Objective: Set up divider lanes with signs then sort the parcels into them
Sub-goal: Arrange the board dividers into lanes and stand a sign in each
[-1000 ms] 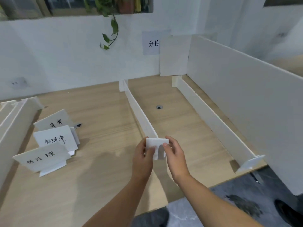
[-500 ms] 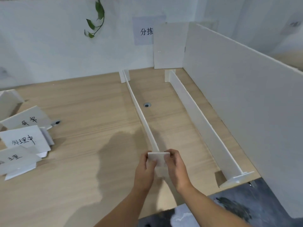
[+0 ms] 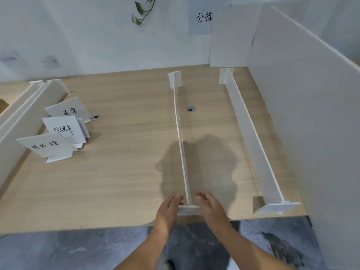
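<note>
White spare dividers (image 3: 25, 106) and three handwritten signs (image 3: 58, 131) are sitting far left on the wooden surface (image 3: 126, 172). Left hand (image 3: 169, 207) and right hand (image 3: 210, 206) are resting loose-fingered either side of the near foot (image 3: 190, 209) of the middle divider (image 3: 181, 145), gripping nothing. Lane setup's looking half done; next is probably grabbing another divider and standing it parallel to the right divider (image 3: 250, 137).

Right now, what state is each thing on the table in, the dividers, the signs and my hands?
Middle divider: upright, near foot fitted.
Right divider: upright, feet at both ends.
Three signs: heaped at left, not in lanes.
Spare dividers: lying together at far left.
Left hand: open, beside the near foot.
Right hand: open, on its other side.
</note>
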`<state>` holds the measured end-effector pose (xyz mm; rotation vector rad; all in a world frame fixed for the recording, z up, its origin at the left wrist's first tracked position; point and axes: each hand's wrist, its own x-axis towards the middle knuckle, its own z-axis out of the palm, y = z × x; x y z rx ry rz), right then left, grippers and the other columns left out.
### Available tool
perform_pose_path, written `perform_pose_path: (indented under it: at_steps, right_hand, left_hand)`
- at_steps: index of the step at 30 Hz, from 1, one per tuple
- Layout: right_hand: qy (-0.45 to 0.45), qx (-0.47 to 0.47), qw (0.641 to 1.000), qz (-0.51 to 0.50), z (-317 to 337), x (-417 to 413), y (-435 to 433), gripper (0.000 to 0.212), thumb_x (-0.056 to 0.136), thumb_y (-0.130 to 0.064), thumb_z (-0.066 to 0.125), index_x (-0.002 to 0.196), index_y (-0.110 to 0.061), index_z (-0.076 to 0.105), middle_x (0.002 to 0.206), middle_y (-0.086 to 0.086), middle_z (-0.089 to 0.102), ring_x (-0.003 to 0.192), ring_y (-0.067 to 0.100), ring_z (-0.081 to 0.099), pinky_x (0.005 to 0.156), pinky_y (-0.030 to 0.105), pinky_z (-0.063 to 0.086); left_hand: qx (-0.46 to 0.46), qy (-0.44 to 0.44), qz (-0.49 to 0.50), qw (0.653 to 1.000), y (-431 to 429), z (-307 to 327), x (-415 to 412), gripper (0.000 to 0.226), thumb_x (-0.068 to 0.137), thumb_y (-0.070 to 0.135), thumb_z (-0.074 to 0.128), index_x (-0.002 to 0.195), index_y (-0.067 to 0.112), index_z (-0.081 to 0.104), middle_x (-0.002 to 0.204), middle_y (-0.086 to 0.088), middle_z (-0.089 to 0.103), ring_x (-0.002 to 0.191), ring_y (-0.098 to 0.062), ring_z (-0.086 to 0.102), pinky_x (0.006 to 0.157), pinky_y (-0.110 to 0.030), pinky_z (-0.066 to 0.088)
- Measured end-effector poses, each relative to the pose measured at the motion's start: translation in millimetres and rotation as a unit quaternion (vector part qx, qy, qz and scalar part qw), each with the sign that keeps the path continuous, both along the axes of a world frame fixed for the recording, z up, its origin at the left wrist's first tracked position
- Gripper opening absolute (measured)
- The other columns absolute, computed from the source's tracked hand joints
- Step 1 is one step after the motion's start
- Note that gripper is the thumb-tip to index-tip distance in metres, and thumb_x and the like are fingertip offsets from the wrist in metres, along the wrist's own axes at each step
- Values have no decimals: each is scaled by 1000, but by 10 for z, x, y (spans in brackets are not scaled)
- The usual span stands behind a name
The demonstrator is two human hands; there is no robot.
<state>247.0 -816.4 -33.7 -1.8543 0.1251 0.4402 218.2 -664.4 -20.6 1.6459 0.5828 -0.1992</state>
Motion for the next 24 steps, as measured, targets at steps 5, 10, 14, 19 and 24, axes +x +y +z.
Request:
perform_pose_path:
  at_steps: [5, 10, 14, 19, 24]
  right_hand:
    - [20, 59, 998, 20, 8, 10, 75, 27, 104, -25, 51, 127, -31, 63, 121, -17, 66, 112, -2, 60, 79, 1, 42]
    - [18, 77, 997, 2, 10, 34, 100, 27, 105, -25, 50, 121, -43, 61, 116, -25, 67, 104, -12, 61, 92, 12, 45]
    - [15, 90, 996, -21, -33, 62, 92, 28, 105, -24, 50, 120, -43, 63, 117, -23, 69, 107, -8, 62, 98, 19, 46]
    - [5, 106, 993, -43, -34, 21, 122, 29, 105, -20, 49, 122, -40, 63, 117, -25, 68, 109, -9, 61, 92, 11, 45]
    - [1, 89, 995, -43, -81, 19, 57, 28, 105, -24, 49, 122, -39, 65, 116, -24, 69, 112, -5, 62, 97, 18, 47]
  left_hand:
    - [-47, -5, -48, 998, -56, 40, 102, 28, 106, 34, 45, 124, 31, 65, 120, 12, 69, 114, -3, 61, 92, -15, 45]
    - [-67, 0, -83, 994, -91, 34, 190, 39, 105, 46, 38, 136, 36, 60, 130, 15, 66, 120, -5, 60, 105, -25, 43]
    - [-61, 1, -106, 993, -78, 41, 250, 40, 105, 48, 38, 137, 37, 59, 131, 18, 65, 123, -2, 58, 101, -19, 41]
    - [-65, 4, -117, 991, -77, 25, 296, 42, 105, 50, 37, 139, 37, 57, 135, 18, 61, 126, -4, 55, 97, -16, 40]
    - [-65, -3, -118, 991, -126, -1, 256, 40, 105, 49, 36, 138, 39, 57, 133, 19, 63, 123, -3, 57, 95, -15, 40]
